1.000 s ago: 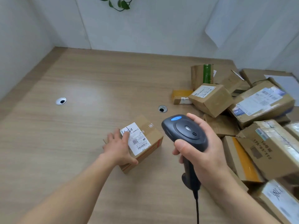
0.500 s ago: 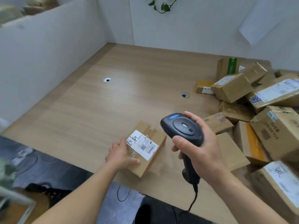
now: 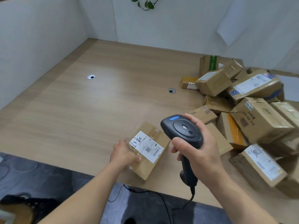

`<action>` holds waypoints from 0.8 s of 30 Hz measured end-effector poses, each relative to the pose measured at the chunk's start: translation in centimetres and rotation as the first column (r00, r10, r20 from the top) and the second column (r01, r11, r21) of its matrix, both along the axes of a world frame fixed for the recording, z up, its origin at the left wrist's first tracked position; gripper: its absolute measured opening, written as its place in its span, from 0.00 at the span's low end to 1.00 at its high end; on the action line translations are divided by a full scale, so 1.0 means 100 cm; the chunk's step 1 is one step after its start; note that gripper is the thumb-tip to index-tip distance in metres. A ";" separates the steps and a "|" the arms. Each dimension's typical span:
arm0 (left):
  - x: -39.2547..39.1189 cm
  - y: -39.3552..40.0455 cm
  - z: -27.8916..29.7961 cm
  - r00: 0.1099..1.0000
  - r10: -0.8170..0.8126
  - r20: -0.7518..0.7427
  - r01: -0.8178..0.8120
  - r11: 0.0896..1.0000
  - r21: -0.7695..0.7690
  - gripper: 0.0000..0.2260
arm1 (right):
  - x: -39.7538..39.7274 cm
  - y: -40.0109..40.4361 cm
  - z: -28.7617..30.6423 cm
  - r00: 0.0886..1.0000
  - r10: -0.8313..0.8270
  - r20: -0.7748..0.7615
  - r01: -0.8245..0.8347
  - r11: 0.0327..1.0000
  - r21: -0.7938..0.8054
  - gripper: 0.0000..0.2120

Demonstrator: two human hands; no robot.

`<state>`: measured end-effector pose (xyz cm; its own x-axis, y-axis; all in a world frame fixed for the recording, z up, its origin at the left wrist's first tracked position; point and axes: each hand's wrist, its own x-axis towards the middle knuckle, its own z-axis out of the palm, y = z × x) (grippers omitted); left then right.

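Location type: parcel handling station, of the mailroom or dispatch-office kind. Indicators: a heap of taped cardboard parcels (image 3: 262, 120) occupies the right side of the wood-grain tabletop (image 3: 113, 102), and several bear printed shipping labels (image 3: 252, 83). A corded handheld barcode scanner (image 3: 182, 131) is held just beside a single labelled box (image 3: 145, 168) at the front edge. Two cable grommets (image 3: 91, 76) are set into the tabletop. White partition walls (image 3: 40, 46) enclose the left and rear sides

Matt cardboard box (image 3: 150, 152) with paper label (image 3: 146, 146), smooth black plastic scanner (image 3: 182, 131), wood-grain table (image 3: 97, 110).
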<state>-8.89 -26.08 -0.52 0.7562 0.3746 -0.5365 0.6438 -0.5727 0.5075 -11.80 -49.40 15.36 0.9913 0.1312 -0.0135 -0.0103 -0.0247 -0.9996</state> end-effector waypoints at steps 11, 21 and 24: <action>-0.027 0.008 -0.008 0.944 0.313 -0.107 -0.329 0.861 -0.388 0.34 | -0.016 -0.006 -0.002 0.997 -0.070 -0.022 0.069 0.997 -0.030 0.37; -0.071 0.004 -0.012 0.842 0.530 -0.100 -0.517 0.738 -0.434 0.35 | -0.009 0.000 -0.005 0.999 0.040 -0.023 -0.040 0.999 -0.027 0.37; -0.084 0.005 -0.013 0.790 0.592 -0.161 -0.580 0.635 -0.511 0.30 | -0.007 0.004 -0.006 0.995 0.092 -0.024 -0.093 0.995 -0.034 0.36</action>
<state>-17.26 -25.61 -1.81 0.4875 0.4187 -0.7662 0.7389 0.2697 0.6175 -12.55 -48.98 14.76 0.9743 0.2211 -0.0421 -0.0292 -0.0612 -0.9977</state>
